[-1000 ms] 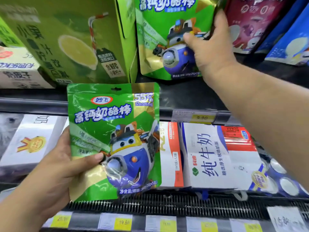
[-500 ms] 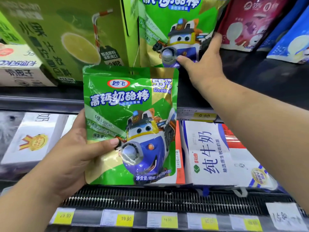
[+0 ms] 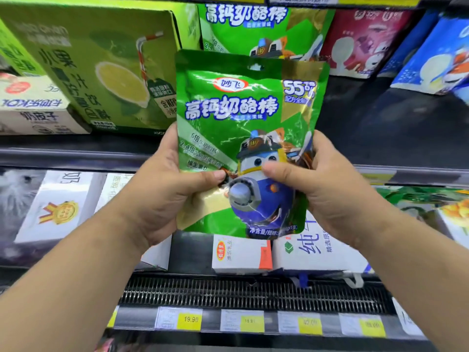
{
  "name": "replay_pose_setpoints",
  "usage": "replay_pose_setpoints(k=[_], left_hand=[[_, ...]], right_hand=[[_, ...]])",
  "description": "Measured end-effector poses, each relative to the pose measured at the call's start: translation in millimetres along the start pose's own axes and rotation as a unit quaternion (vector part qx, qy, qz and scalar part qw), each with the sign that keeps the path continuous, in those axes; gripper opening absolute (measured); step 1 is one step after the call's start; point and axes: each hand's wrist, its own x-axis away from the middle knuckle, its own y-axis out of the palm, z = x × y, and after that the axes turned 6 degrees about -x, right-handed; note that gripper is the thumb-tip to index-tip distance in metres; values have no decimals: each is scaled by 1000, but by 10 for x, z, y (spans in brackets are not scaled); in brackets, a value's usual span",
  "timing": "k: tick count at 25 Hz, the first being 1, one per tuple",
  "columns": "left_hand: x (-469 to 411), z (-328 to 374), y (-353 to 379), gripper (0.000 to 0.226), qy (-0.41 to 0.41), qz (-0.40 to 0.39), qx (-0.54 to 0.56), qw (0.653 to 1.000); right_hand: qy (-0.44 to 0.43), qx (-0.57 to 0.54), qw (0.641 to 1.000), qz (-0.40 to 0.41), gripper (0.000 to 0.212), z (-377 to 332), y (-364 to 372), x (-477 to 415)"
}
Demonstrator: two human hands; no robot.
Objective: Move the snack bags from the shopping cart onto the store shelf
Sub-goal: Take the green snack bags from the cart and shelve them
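Observation:
A green snack bag (image 3: 243, 118) with a blue cartoon plane character is held upright in front of the shelf. My left hand (image 3: 162, 189) grips its lower left edge, thumb on the front. My right hand (image 3: 322, 189) grips its lower right edge, thumb across the character. Directly behind it a second identical green snack bag (image 3: 243, 24) stands on the upper shelf (image 3: 380, 118), mostly hidden by the held one. The shopping cart is out of view.
A green lemon drink carton (image 3: 101, 67) and a white box (image 3: 33, 105) stand left on the upper shelf. Pink (image 3: 360, 41) and blue (image 3: 436, 54) bags stand right. White milk cartons (image 3: 317, 250) fill the lower shelf above yellow price tags (image 3: 190, 318).
My right hand left the bag standing on the upper shelf and came down to grip the held bag. The held bag rose and shifted right, in front of the shelved one.

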Motion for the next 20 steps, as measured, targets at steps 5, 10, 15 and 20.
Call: replay_pose_setpoints(k=[5,10,15,20], left_hand=[[-153,81,169,84,16,-12,-46,999],[-339,352,289,101,20,43,-207,977],[-599,416,392,94,42,117,-299,946],[-831,286,395,97,83,155,-330,928]], right_hand=[[-8,-30,999,13,76,-120,-182,-49],[-95,8,994,58,67,-290,-200,-307],[-174,50,979,93,76,-309,-220,-570],[-223,104,960,133,84,-227,-150,-793]])
